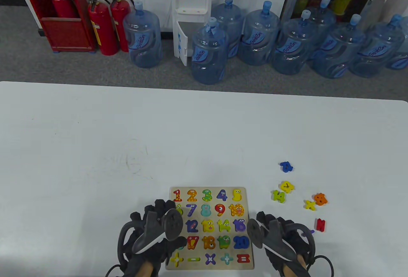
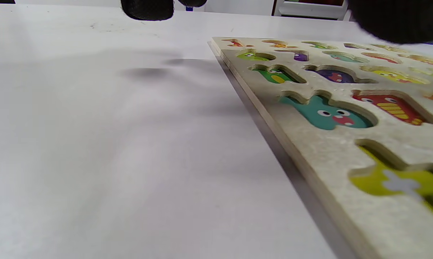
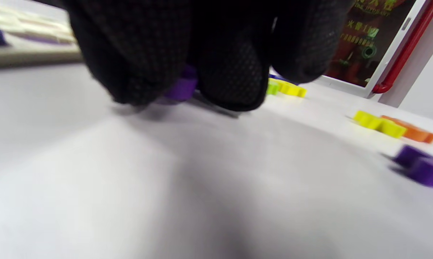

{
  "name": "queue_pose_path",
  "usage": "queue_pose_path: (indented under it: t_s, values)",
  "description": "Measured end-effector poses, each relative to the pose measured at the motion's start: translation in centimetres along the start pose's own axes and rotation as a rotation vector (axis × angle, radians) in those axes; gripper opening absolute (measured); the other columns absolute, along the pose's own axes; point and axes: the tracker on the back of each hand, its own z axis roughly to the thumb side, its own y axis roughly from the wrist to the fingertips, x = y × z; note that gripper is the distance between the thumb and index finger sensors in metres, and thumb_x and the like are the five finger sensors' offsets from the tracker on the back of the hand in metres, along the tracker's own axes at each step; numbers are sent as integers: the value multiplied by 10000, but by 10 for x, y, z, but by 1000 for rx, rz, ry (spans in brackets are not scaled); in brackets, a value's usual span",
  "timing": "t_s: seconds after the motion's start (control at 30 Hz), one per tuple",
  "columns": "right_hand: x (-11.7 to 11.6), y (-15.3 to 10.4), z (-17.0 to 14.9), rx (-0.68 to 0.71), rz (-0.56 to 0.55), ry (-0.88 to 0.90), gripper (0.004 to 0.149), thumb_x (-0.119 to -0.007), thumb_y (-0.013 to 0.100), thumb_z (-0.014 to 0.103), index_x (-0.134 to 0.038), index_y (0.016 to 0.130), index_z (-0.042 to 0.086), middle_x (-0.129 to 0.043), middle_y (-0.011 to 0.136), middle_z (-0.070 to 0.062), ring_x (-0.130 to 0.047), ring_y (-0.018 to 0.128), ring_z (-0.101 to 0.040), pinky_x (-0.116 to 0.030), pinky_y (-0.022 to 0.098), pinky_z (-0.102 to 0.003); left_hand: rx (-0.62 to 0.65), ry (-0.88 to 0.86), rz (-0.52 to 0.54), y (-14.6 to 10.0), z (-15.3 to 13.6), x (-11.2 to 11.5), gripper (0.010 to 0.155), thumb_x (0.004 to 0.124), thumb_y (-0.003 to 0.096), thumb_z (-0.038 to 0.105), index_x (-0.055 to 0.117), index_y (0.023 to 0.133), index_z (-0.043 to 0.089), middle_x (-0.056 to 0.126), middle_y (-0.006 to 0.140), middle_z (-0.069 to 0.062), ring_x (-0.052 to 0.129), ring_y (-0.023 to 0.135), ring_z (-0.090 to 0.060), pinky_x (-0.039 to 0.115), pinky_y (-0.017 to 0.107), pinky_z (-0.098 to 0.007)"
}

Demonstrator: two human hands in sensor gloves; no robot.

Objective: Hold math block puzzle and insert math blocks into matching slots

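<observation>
The wooden math puzzle board (image 1: pixel 245 194) lies at the table's near edge. In the left wrist view its slots (image 2: pixel 327 115) are empty recesses with printed figures. My left hand (image 1: pixel 156 210) lies over the board's left edge with its fingers spread; the fingertips (image 2: pixel 148 9) hang above the table. My right hand (image 1: pixel 267 218) is on the table just right of the board. In the right wrist view its fingers (image 3: pixel 230 72) pinch a purple block (image 3: pixel 180 88) at the table surface.
Loose blocks lie right of the board: blue (image 1: pixel 286 166), yellow (image 1: pixel 287 187), green (image 1: pixel 279 196), a yellow cross (image 1: pixel 309 204), orange (image 1: pixel 320 198), red (image 1: pixel 320 225) and purple (image 3: pixel 423 167). Water jugs (image 1: pixel 208 54) stand on the floor beyond the table.
</observation>
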Motion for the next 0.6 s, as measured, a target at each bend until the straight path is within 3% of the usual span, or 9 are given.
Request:
queue_pose_path:
  t_s: [0.17, 0.4, 0.6]
  values:
    - [15, 5, 16, 82, -56, 76, 684, -868, 248, 262, -673, 903, 255, -759, 898, -26, -937, 645, -178, -780, 546, -404, 17, -1, -1, -5, 2, 5, 983, 739, 292, 642, 307, 1071, 226, 294, 1125, -94, 460, 1075, -463, 443, 704, -762]
    - [20, 26, 43, 161, 20, 47, 675, -875, 255, 281, -687, 902, 239, -765, 895, -45, -933, 654, -198, -774, 546, -414, 29, -16, 45, -17, 4, 8, 984, 744, 285, 638, 314, 1068, 223, 302, 1121, -94, 464, 1071, -465, 445, 702, -762]
    - [24, 34, 44, 237, 31, 97, 672, -891, 244, 292, -711, 889, 239, -785, 881, -46, -939, 645, -201, -774, 545, -417, -9, -62, 36, -14, -4, 9, 984, 745, 284, 637, 315, 1066, 224, 303, 1121, -92, 467, 1071, -464, 442, 703, -764]
